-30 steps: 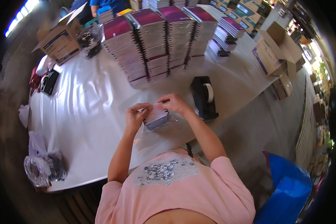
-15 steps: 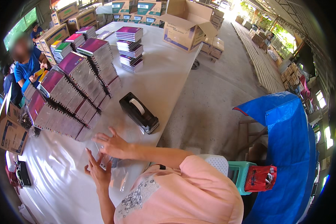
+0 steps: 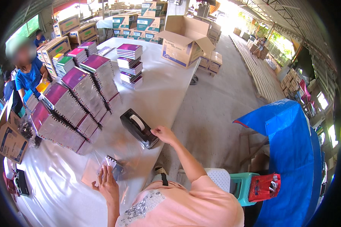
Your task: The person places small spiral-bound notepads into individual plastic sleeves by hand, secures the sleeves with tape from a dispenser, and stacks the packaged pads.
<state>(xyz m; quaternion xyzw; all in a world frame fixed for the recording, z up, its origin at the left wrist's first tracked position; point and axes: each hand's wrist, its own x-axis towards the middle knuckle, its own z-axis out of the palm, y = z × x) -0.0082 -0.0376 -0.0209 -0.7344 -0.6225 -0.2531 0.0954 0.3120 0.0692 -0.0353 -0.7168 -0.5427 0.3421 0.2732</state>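
My left hand [image 3: 107, 184] lies with its fingers stretched over a small spiral notebook [image 3: 113, 163] in clear plastic film [image 3: 91, 172] on the white-covered table. Beyond it to the right stands a black tape dispenser [image 3: 132, 126] with a white tape roll [image 3: 137, 122] in it. My right hand [image 3: 163, 134] is at the dispenser's near right end, its thumb and fingers drawn together. Whatever is pinched there is too small to make out. Left of the dispenser rise tall stacks of purple-covered spiral notebooks [image 3: 75, 77].
A shorter notebook stack [image 3: 129, 62] and an open carton [image 3: 182, 49] are farther back. Across the table at the left, a person [image 3: 31, 75] handles something yellow. To my right are a teal stool [image 3: 241, 185], a red bag [image 3: 264, 188] and a blue tarp [image 3: 291, 151].
My right hand has left the plastic-wrapped notebook and reached right to the tape dispenser. My left hand has shifted slightly down and flattened on the notebook.
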